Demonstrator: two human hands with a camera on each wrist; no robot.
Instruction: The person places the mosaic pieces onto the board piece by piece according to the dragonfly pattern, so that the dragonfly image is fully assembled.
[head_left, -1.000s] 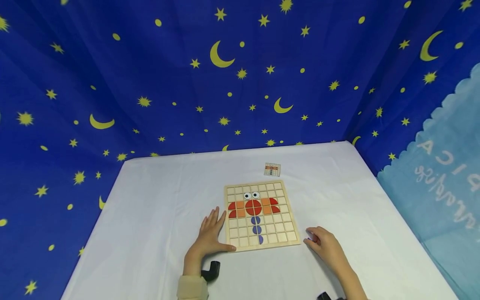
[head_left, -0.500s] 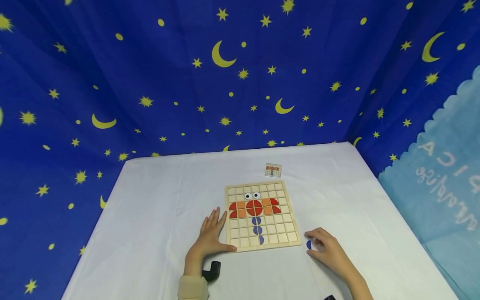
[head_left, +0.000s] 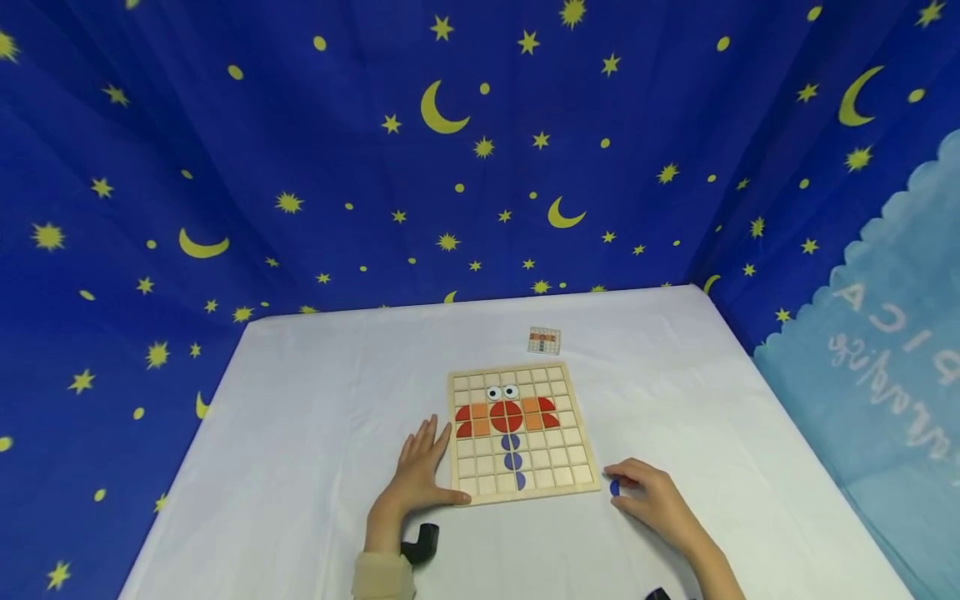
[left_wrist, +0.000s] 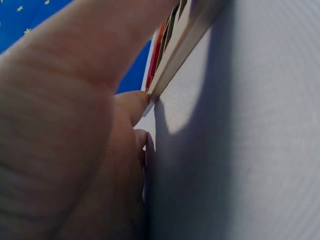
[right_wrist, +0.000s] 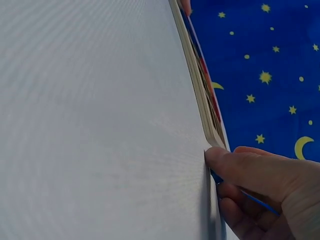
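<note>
My left hand [head_left: 417, 475] lies with fingers spread along the left side of the wooden grid board [head_left: 552, 492], its thumb at the lower left corner. Red, orange and purple-blue tiles and two eye tiles [head_left: 502, 392] form a figure on the board. Just off the lower right corner, my right hand [head_left: 651, 498] holds a small blue rounded tile [head_left: 615, 487] between thumb and fingers, low over the cloth. In the right wrist view, the thumb [right_wrist: 240, 167] hides most of that tile. A single purple-blue piece [head_left: 521, 481] sits in the bottom row.
A small picture card [head_left: 543, 340] with a similar figure lies behind the board. White cloth [head_left: 322, 417] covers the table. Blue star-patterned fabric [head_left: 480, 167] hangs at the back and sides, with a light blue cloth [head_left: 892, 333] on the right.
My right hand has shifted slightly, and the blue tile, mostly hidden a second ago, shows more between the fingertips. My left hand and the board have stayed put.
</note>
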